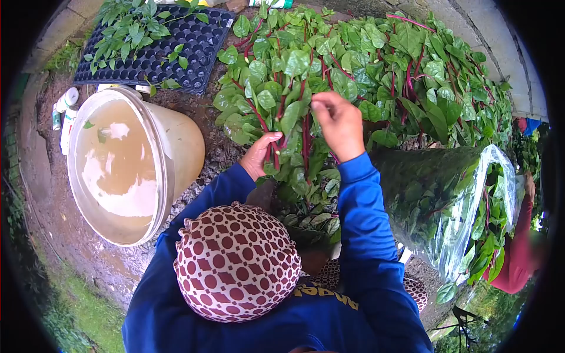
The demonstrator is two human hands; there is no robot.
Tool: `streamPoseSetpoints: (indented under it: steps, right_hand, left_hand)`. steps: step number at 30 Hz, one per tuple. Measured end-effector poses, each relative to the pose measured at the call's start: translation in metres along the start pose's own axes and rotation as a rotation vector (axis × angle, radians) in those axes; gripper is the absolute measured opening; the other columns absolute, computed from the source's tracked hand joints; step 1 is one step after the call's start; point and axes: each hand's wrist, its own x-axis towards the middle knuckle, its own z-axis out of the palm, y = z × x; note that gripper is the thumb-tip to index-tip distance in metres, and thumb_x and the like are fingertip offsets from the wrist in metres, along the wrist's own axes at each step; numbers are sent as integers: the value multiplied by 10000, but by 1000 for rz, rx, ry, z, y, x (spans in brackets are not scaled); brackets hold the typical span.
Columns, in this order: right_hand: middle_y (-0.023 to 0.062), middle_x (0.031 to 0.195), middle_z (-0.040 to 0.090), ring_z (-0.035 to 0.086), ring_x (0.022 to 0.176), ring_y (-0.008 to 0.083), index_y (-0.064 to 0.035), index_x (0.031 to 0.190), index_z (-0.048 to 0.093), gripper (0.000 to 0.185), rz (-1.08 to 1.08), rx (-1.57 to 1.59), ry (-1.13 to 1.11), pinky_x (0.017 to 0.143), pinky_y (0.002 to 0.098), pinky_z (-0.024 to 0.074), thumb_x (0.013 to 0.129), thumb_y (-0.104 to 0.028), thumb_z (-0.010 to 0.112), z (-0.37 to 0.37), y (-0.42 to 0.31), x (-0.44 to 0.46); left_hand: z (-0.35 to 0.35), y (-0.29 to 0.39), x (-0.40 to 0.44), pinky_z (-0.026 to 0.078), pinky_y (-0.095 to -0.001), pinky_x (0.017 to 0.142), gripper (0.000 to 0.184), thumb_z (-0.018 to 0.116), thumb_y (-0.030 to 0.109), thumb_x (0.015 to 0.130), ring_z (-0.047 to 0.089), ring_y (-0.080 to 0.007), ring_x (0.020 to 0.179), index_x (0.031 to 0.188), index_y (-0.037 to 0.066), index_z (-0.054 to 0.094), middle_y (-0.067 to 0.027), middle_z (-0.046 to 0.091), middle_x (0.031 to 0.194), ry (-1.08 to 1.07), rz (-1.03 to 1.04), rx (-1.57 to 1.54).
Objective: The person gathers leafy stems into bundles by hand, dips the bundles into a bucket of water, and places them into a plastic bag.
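Note:
My left hand (259,155) is closed around the lower stems of a bunch of red-stemmed Malabar spinach (289,120), thumb across the front. Cut stem ends poke out below the thumb. My right hand (340,126) is raised just right of the bunch, its fingers curled and thumb and forefinger close together by the leaves. Whatever may be between those fingertips is too small to make out. Behind both hands spreads a large heap of the same spinach (435,76), with glossy green leaves and purple-red stems.
A bucket (165,170) of murky water stands at left. Behind it are a black seedling tray (176,38) with leafy sprigs and some white bottles (66,120). At right lies a clear plastic bag (432,206) full of greens, near another person's red sleeve (518,253). Patterned cloth (235,262) bulges in front.

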Motion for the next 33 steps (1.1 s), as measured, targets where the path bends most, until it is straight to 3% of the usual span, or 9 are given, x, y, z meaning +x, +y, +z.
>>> streamPoseSetpoints:
  steps: [3,8,12,19,23,27,28,29,33]
  right_hand:
    - [99,865,622,631,781,295,-165,998,651,308,-283,-478,-187,714,407,502,709,-247,720,23,-38,2]
    - [109,791,676,653,715,277,-105,839,681,85,-133,-422,-102,680,365,523,782,-155,642,29,21,33]
    - [130,788,681,663,748,285,-79,841,685,227,188,-108,-43,694,356,523,757,-287,713,-13,26,38]
    - [145,876,673,636,857,322,-87,898,683,372,261,-653,-303,773,412,503,725,-415,711,7,51,23]
    - [161,768,673,666,676,271,-12,978,643,227,404,119,-105,649,350,530,817,-168,608,-14,69,15]
    - [116,726,664,601,530,133,5,1068,603,226,324,-119,-30,550,255,495,886,-65,487,-19,43,-13]
    - [196,786,660,653,735,351,-3,1003,623,240,226,-285,-2,683,417,522,845,-170,555,-8,45,-21]
    - [178,799,659,645,719,348,-19,1149,565,346,68,-512,-17,689,415,520,869,-220,538,5,46,-31]
    - [247,881,643,626,844,397,-31,1218,481,480,260,-684,-140,782,466,499,793,-214,606,35,46,-48]
  left_hand:
    - [12,-6,-2,552,-379,717,247,608,296,830,656,-196,790,971,93,600,-53,657,836,-115,67,-50]
    - [8,-2,2,548,-417,769,283,562,259,864,660,-242,839,1065,61,576,-102,659,937,-70,-36,-18]
    - [4,-8,12,539,-432,787,317,557,275,864,658,-248,851,1090,53,577,-103,662,957,-133,-26,-56]
    - [18,-8,7,549,-403,739,323,570,314,851,663,-227,800,1067,76,596,-82,668,926,-159,-22,-81]
    - [19,-9,8,552,-386,712,312,586,319,839,664,-211,775,1048,88,606,-68,671,898,-161,-27,-84]
    - [21,-11,11,545,-386,717,282,583,300,840,659,-212,765,1024,88,604,-73,668,888,-148,-5,-113]
    - [20,-11,13,543,-387,719,276,571,297,846,658,-215,766,1021,85,600,-79,666,890,-146,4,-105]
    - [19,-12,15,541,-388,721,271,559,293,852,657,-218,767,1017,82,596,-85,664,891,-144,14,-96]
    - [8,-16,24,540,-382,707,245,556,290,855,654,-210,752,1003,98,592,-76,660,871,-179,48,-107]
